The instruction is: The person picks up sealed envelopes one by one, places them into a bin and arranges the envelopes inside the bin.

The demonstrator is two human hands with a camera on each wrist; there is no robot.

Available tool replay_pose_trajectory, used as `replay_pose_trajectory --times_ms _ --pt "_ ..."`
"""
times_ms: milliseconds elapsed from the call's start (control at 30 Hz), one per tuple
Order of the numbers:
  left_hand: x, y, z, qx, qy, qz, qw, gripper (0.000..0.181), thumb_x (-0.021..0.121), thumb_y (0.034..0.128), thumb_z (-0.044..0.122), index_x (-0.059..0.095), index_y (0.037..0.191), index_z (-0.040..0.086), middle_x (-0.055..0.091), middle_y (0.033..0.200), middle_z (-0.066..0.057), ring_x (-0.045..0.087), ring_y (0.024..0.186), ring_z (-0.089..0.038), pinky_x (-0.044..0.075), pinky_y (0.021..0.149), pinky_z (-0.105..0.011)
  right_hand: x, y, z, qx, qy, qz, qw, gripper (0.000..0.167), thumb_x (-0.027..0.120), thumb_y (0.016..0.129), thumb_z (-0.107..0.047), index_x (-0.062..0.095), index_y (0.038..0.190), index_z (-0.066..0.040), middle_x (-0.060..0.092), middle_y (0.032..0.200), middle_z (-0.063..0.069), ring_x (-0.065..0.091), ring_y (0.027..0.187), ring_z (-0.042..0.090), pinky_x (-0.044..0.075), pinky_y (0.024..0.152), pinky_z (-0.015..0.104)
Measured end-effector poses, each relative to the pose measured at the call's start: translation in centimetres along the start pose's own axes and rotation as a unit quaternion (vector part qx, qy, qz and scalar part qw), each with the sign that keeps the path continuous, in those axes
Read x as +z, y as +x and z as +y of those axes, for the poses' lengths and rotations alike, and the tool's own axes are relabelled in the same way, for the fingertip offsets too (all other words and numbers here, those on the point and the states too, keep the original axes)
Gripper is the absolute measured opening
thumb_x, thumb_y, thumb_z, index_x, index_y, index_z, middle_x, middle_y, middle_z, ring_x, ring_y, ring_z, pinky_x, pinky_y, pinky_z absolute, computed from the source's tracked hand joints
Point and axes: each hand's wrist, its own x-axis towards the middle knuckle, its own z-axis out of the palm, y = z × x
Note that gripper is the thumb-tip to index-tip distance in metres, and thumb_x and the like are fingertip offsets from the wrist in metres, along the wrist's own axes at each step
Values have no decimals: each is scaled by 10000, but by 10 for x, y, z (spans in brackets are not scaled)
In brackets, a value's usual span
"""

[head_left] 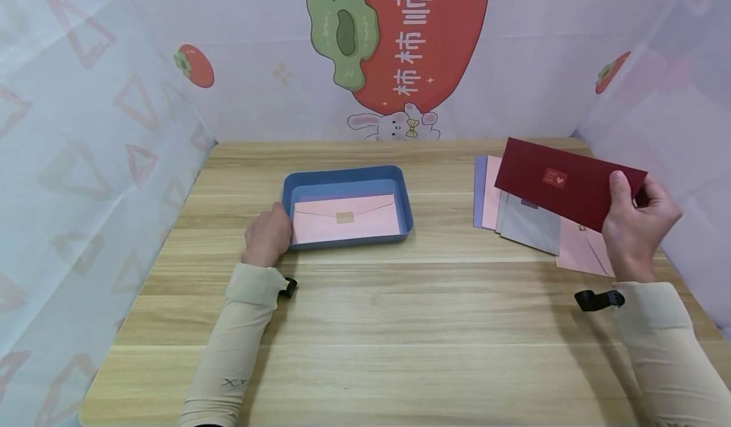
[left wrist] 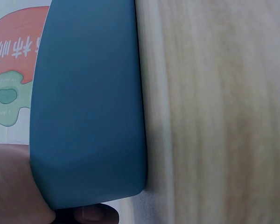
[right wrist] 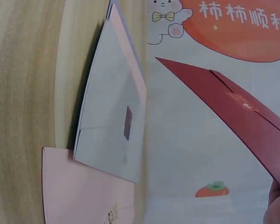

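My right hand [head_left: 642,221] holds a dark red envelope [head_left: 562,179] by its right end, thumb on the face that has a small heart sticker. The envelope is raised and tilted above a spread of envelopes: grey [head_left: 531,224], pink [head_left: 585,249] and lilac [head_left: 480,192]. In the right wrist view the grey envelope [right wrist: 109,112] partly covers a pink one [right wrist: 84,186]. At the left, my left hand [head_left: 268,235] grips the left side of a blue tray [head_left: 348,245]. A pink envelope [head_left: 345,224] with a gold seal lies in the tray, over something purple.
Everything rests on a wooden table [head_left: 371,338]. A patterned cloth backdrop [head_left: 257,110] stands behind it, with similar cloth at the left [head_left: 68,179] and right. The tray stands left of the envelope spread, with bare wood between them.
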Motion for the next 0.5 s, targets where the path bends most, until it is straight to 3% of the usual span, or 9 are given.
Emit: replay_pose_trajectory --times_ms 233,367,500 --pt "0 1 0 20 19 53 10000 323 287 1119 119 460 1297 -88 655 1121 -350 686 981 -441 574 792 -569 -1 2 -9 496 790 -94 9956 206 747 986 -196 786 1086 -20 691 913 -14 687 831 74 566 675 113" --pt "0 1 0 19 13 74 10000 334 283 1120 125 463 1301 -89 654 1140 -362 688 1009 -460 574 806 -579 -1 3 -7 822 1471 -102 9857 184 780 959 -159 780 1036 8 670 871 30 683 756 87 567 631 129" --pt "0 0 1 4 -10 46 10000 350 280 1122 136 455 1323 -90 649 1153 -364 681 1034 -471 570 821 -587 -3 8 0 1424 1775 -161 9736 228 814 935 -190 785 1076 -13 660 914 46 696 733 96 578 612 158"
